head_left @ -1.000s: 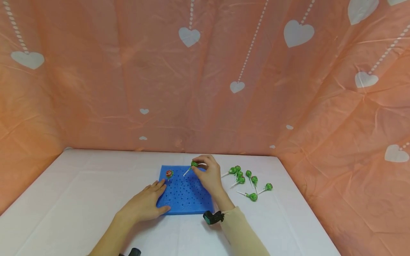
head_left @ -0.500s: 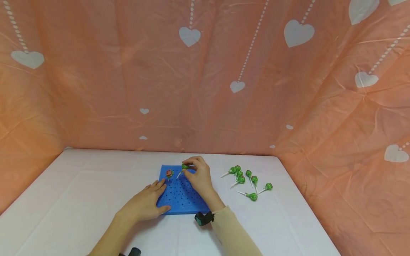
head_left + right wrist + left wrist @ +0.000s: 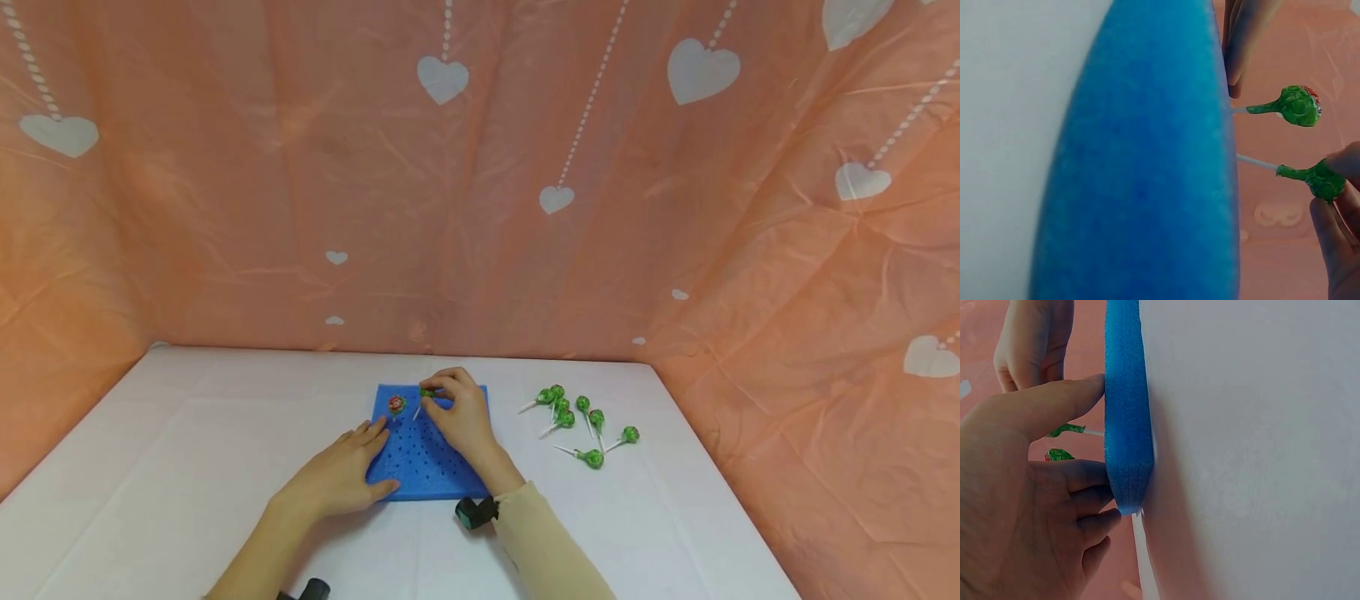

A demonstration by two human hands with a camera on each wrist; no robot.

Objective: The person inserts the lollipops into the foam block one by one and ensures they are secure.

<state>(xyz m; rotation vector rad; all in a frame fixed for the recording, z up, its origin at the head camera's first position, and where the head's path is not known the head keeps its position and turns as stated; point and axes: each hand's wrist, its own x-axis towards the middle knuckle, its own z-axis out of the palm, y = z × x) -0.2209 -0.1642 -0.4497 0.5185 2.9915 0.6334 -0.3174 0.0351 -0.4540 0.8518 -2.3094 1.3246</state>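
A blue foam board [image 3: 435,487] dotted with small holes lies on the white table. My left hand [image 3: 333,479] rests on its left side, fingers extended along the top and thumb near the front corner. Near the back left, a green-wrapped lollipop [image 3: 397,405] with a red top stands with its stick in the board. Just right of it, my right hand [image 3: 461,425] pinches another green lollipop [image 3: 1324,180] by its candy head, between thumb and fingers. In the right wrist view, that lollipop's white stick [image 3: 1255,162] slants to the board's surface, the tip right at it.
Several loose green lollipops [image 3: 592,459] lie scattered on the table [image 3: 675,517] right of the board. Orange cloth [image 3: 480,275] with white hearts hangs behind and along both sides. A black wrist camera [image 3: 474,512] sits at the right wrist.
My right hand has moved left with the pinched lollipop, then slightly lower, bringing its stick down to the board beside the standing one. The left hand has stayed put.
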